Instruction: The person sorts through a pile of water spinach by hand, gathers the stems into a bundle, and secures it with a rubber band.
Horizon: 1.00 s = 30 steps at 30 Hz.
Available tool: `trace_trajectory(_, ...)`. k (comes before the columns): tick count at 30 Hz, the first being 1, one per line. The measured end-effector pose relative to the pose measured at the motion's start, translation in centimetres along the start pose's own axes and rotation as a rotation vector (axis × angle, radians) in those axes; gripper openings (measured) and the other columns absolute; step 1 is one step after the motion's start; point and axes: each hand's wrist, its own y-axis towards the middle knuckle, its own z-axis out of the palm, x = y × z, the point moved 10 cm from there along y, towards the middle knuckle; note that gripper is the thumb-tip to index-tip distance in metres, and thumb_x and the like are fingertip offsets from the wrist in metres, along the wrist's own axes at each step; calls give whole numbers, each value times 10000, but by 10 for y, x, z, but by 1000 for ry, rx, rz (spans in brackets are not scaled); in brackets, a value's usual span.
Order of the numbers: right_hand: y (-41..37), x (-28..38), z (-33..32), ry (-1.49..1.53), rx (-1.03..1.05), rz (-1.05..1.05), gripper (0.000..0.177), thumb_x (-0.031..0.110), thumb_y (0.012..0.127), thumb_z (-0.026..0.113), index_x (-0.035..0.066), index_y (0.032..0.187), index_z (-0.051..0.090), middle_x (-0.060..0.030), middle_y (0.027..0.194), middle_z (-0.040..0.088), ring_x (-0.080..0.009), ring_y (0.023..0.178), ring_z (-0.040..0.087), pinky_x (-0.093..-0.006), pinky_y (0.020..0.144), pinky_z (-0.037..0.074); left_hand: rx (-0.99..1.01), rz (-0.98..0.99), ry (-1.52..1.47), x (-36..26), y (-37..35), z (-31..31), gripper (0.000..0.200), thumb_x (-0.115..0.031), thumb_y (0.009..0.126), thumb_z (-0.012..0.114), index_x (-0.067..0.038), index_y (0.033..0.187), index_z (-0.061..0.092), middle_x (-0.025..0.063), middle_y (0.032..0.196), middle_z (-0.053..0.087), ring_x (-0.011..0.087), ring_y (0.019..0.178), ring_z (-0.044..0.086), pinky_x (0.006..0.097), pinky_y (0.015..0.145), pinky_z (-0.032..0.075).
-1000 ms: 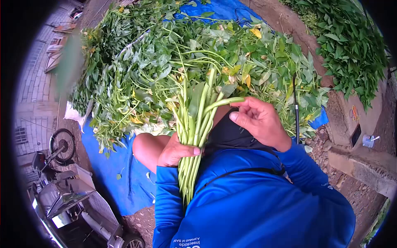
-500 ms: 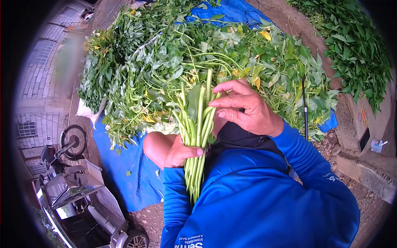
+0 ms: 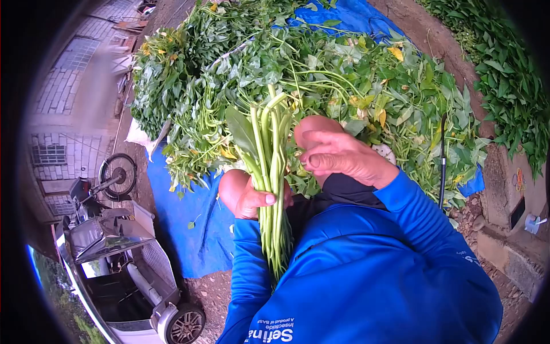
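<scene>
A bundle of long green stems [image 3: 276, 166] stands nearly upright in front of my body, its lower end close to the blue shirt. My left hand [image 3: 252, 200] is wrapped round the middle of the bundle, thumb across the front. To the right of the stems, my right hand [image 3: 345, 156] is held apart from them, over my knee, fingers bent and partly spread, with nothing visible in it. A broad leaf [image 3: 240, 131] sticks out at the bundle's upper left. Beyond the hands lies a large heap of leafy stems [image 3: 338, 74].
A blue tarp [image 3: 189, 229] lies under the heap. A dark curved tool with a metal part [image 3: 443, 163] stands at the heap's right. More leafy greens [image 3: 510, 74] are at the upper right. On the left are a motorcycle wheel [image 3: 118, 176] and a vehicle [image 3: 123, 275].
My right hand has moved off the stems to the right, and its fingers have come away from them. The view has shifted, so the surroundings sit further right.
</scene>
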Motion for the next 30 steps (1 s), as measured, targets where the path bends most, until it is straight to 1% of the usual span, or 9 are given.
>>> trace_trajectory(1, 4, 2, 32, 146, 116, -135, 984, 412, 838, 942, -13, 1575, 447, -133, 1277, 668, -224, 1250, 626, -363, 1018, 528, 67, -64, 28, 5, 6, 7, 744, -221, 648, 863, 22, 1298, 595, 166, 884, 695, 301, 763, 695, 422, 746, 606)
trace_trajectory(5, 51, 28, 38, 78, -121, -393, 325, 206, 850, 837, 33, 1079, 684, -59, 929, 686, -153, 845, 651, -356, 755, 547, 211, -237, 14, 37, 27, 23, 683, -219, 671, 866, 43, 1257, 633, 176, 932, 720, 313, 800, 712, 419, 755, 607)
trace_trajectory(8, 58, 35, 47, 87, -167, -451, 216, 148, 846, 772, 23, 1002, 693, -41, 844, 674, -148, 733, 636, -338, 656, 535, 269, -181, 115, 15, 26, 25, 657, -232, 712, 854, 58, 1261, 638, 182, 1052, 734, 300, 919, 728, 388, 862, 596)
trace_trajectory(13, 65, 43, 43, -104, -396, -503, 322, 176, 828, 787, -5, 1063, 663, -61, 857, 674, -167, 772, 660, -358, 674, 545, -124, 84, 411, -32, 18, 30, 639, -195, 809, 842, 52, 1348, 605, 137, 1104, 734, 249, 981, 725, 377, 889, 586)
trace_trajectory(14, 56, 44, 51, -179, -391, -407, 408, 198, 822, 816, -13, 1129, 648, -79, 926, 681, -181, 817, 672, -361, 712, 558, -78, 3, 194, -22, 20, 35, 566, -154, 818, 835, 37, 1304, 618, 138, 1076, 732, 242, 926, 726, 368, 834, 590)
trace_trajectory(18, 80, 47, 58, -162, -63, -446, 891, 464, 850, 901, -50, 1456, 496, -219, 1301, 625, -263, 1063, 694, -376, 866, 597, -136, 132, 152, -38, 6, 16, 759, -367, 635, 836, 86, 1188, 580, 156, 786, 628, 291, 628, 654, 401, 606, 587)
trace_trajectory(22, 41, 53, -8, -270, -521, -366, 582, 332, 960, 833, 21, 1392, 598, -78, 1168, 707, -131, 1051, 666, -308, 835, 560, -193, 187, 80, -49, -3, 7, 759, -338, 646, 828, 80, 1225, 571, 155, 802, 618, 278, 631, 634, 397, 586, 567)
trace_trajectory(26, 37, 40, 45, -490, -234, -516, 286, 238, 931, 817, -34, 999, 761, -87, 807, 761, -158, 749, 733, -316, 711, 602, -170, 72, 100, -24, 6, -9, 753, -396, 695, 845, 16, 1269, 582, 133, 875, 636, 262, 725, 649, 386, 647, 562)
trace_trajectory(30, 64, 29, 43, -509, -235, -241, 273, 210, 894, 812, -51, 948, 755, -114, 827, 766, -167, 681, 735, -339, 618, 601, -226, 41, 101, -20, 8, -17, 784, -560, 753, 861, -3, 1244, 612, 133, 940, 662, 263, 781, 664, 384, 680, 564)
